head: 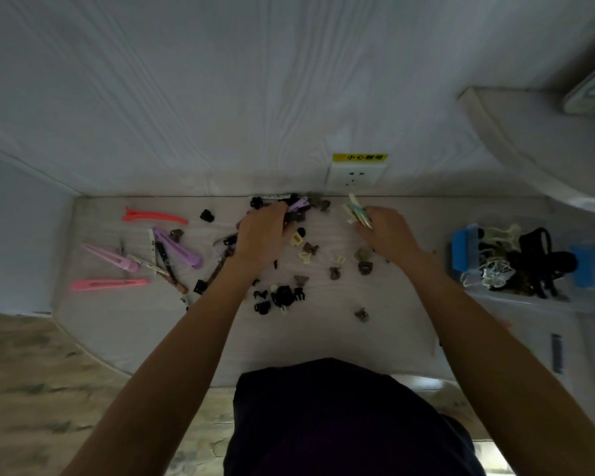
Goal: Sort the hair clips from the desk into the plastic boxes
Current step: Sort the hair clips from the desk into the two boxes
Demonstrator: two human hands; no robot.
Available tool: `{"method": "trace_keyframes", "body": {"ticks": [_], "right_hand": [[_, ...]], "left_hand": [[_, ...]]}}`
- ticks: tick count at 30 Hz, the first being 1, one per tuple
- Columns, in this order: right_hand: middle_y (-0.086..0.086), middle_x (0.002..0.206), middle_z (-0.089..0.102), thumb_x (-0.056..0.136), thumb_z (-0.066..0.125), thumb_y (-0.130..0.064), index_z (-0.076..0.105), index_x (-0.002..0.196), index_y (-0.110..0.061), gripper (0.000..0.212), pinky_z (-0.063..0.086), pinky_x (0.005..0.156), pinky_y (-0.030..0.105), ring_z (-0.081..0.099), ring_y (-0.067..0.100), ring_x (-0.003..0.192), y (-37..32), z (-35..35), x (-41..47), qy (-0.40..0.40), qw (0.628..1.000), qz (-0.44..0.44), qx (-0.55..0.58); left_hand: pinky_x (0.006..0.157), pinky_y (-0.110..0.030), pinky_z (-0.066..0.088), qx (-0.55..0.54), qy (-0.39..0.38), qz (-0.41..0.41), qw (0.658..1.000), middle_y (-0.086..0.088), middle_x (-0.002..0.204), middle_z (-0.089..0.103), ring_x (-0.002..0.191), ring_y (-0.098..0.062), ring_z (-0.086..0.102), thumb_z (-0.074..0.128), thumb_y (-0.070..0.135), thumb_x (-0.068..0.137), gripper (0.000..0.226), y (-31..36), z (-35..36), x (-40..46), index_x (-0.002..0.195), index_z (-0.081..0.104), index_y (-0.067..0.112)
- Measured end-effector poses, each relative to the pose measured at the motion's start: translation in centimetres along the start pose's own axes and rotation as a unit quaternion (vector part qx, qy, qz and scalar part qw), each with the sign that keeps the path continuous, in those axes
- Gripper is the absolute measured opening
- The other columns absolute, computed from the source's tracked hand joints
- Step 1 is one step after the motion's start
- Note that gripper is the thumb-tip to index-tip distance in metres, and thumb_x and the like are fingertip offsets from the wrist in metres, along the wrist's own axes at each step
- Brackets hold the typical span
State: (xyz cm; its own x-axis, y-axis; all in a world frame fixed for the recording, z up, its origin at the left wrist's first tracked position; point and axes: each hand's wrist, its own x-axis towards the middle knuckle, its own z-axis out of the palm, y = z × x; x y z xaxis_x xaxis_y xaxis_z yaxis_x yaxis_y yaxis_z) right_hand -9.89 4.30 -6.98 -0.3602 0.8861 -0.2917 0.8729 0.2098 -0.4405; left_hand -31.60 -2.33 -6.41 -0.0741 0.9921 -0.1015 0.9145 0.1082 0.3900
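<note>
Gripping pale clips (357,211), right hand (387,235); left hand (262,235) curls over dark clips (294,209); outlet label (360,157) unreadable.

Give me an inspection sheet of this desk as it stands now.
Surface: pale desk against a white wall.
Job's things: long pink clips and purple clips lie left; small claw clips are scattered mid-desk; plastic box, right, already holds clips.
Clutter: nothing seen.
Grippers: left hand grips clips in the far pile; right hand holds pale long clips.
Cables: nothing seen.
Surroundings: wall socket with yellow label; patterned floor lower left.
</note>
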Motion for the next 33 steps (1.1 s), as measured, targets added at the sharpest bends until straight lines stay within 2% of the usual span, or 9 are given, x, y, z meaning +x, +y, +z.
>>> {"method": "trace_keyframes", "body": {"ticks": [3,7,11,13,16,19,24,28,33], "right_hand": [[0.012,0.073,0.052,0.092,0.054,-0.025,0.051,0.079,-0.005,0.023,0.024,0.055,0.029,0.047,0.023,0.064,-1.1,-1.1,-2.9,0.040,0.994,0.036,0.098],[0.003,0.069,0.061,0.093,0.052,-0.026,0.061,0.086,-0.008,0.021,0.038,0.055,0.030,0.054,0.017,0.060,0.0,-2.8,-8.9,0.071,0.976,0.064,0.194],[-0.007,0.066,0.060,0.090,0.057,-0.026,0.062,0.091,-0.010,0.017,0.039,0.052,0.014,0.055,0.002,0.058,4.3,-4.8,-16.5,0.095,0.975,0.104,0.171],[0.005,0.071,0.060,0.087,0.062,-0.027,0.062,0.098,-0.009,0.021,0.037,0.055,0.030,0.055,0.017,0.065,7.5,-5.9,-19.8,0.096,0.978,0.142,0.116],[0.010,0.072,0.058,0.085,0.063,-0.031,0.061,0.097,-0.008,0.026,0.034,0.053,0.034,0.054,0.027,0.065,12.0,-7.2,-22.9,0.065,0.983,0.170,0.033],[0.016,0.093,0.067,0.086,0.062,-0.034,0.062,0.109,-0.014,0.031,0.041,0.065,0.036,0.060,0.034,0.083,13.5,-6.6,-22.8,0.005,0.987,0.156,-0.048],[0.007,0.134,0.050,0.087,0.060,-0.037,0.044,0.136,-0.026,0.053,0.036,0.094,0.037,0.047,0.028,0.120,14.2,-4.8,-21.9,-0.112,0.986,0.098,-0.074],[0.009,0.119,0.052,0.084,0.064,-0.029,0.048,0.132,-0.026,0.051,0.042,0.080,0.034,0.055,0.029,0.104,15.3,-5.3,-23.3,-0.053,0.995,0.067,-0.050],[0.013,0.105,0.065,0.087,0.060,-0.031,0.058,0.118,-0.023,0.033,0.037,0.065,0.031,0.060,0.032,0.093,17.8,-7.2,-26.0,0.014,0.992,0.079,-0.094]], "left_hand": [[0.062,-0.030,0.034,-0.077,0.021,-0.029,0.996,-0.012,0.082,0.058,0.070,-0.024,0.052,0.046,0.025,0.094,0.024,0.6,-0.2,-1.4,0.100,0.053,0.003],[0.057,-0.023,0.029,-0.211,-0.011,-0.057,0.976,-0.008,0.072,0.058,0.060,-0.022,0.052,0.042,0.024,0.097,0.022,3.2,0.6,-4.0,0.098,0.053,0.005],[0.046,-0.017,0.031,-0.251,-0.076,-0.029,0.964,0.005,0.064,0.048,0.051,-0.009,0.044,0.041,0.025,0.098,0.019,6.8,2.6,-6.0,0.092,0.049,0.009],[0.047,-0.020,0.030,-0.248,-0.107,0.007,0.963,0.003,0.062,0.045,0.050,-0.010,0.042,0.042,0.026,0.098,0.018,9.2,3.4,-6.7,0.091,0.047,0.010],[0.042,-0.017,0.028,-0.266,-0.135,0.040,0.954,0.003,0.057,0.043,0.045,-0.010,0.040,0.042,0.026,0.098,0.016,13.4,4.4,-7.7,0.098,0.050,0.012],[0.041,-0.015,0.027,-0.260,-0.118,0.072,0.956,0.008,0.055,0.042,0.045,-0.005,0.041,0.043,0.025,0.098,0.023,16.7,5.1,-8.7,0.112,0.051,0.009],[0.043,-0.020,0.027,-0.232,-0.131,0.132,0.955,0.006,0.056,0.040,0.045,-0.010,0.039,0.044,0.019,0.097,0.009,22.6,6.5,-10.0,0.089,0.043,0.015],[0.055,-0.029,0.033,-0.164,-0.118,0.194,0.960,0.001,0.068,0.050,0.063,-0.023,0.055,0.046,0.018,0.095,0.015,25.2,7.5,-9.9,0.104,0.052,0.008],[0.076,-0.036,0.045,0.020,-0.184,0.230,0.955,-0.012,0.114,0.060,0.102,-0.031,0.058,0.047,0.022,0.095,0.030,28.4,11.0,-9.1,0.122,0.049,0.011]]}}
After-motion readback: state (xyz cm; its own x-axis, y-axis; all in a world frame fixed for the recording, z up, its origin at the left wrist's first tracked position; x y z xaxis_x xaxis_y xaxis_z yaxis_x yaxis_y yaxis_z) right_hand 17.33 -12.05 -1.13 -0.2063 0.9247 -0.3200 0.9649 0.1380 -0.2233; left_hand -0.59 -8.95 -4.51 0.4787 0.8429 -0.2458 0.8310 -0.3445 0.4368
